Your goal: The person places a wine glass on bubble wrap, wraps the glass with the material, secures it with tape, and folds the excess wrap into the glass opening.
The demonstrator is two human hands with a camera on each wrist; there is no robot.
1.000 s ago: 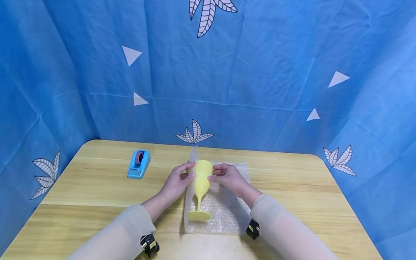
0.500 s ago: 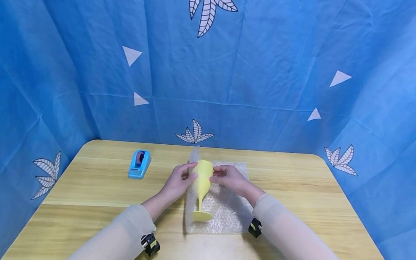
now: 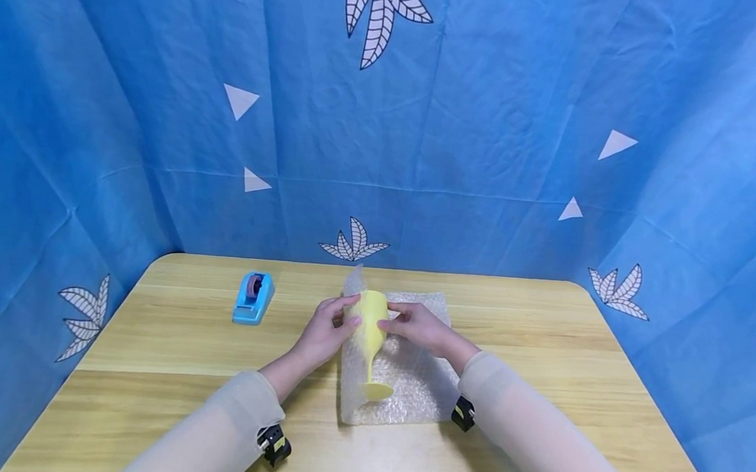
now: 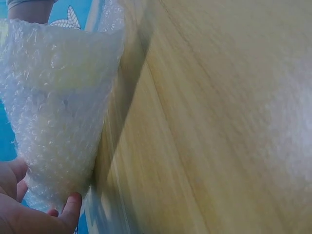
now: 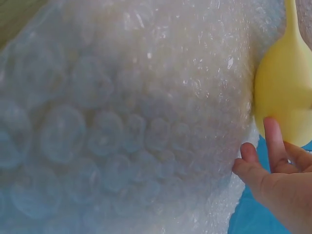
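On bubble wrap (image 3: 416,385): yellow goblet (image 3: 377,316) between two hands

Goblet lies lengthwise, bowl toward blue curtain (image 3: 491,127), foot nearest the person. Left hand (image 3: 320,334): grip pinched on the wrap's raised left flap, against the bowl. Right hand (image 3: 419,325): grip clamped on the bowl's right side. Blue tape dispenser (image 3: 247,313) well apart leftward, on wood-grain tabletop (image 3: 529,334).

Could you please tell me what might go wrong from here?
The yellow goblet, lying on its side, could roll or slip if the right hand loosens at its rounded bowl. The raised side of the bubble wrap might fall back if the left hand lets go, since nothing else visible fastens it; the tape dispenser sits apart.
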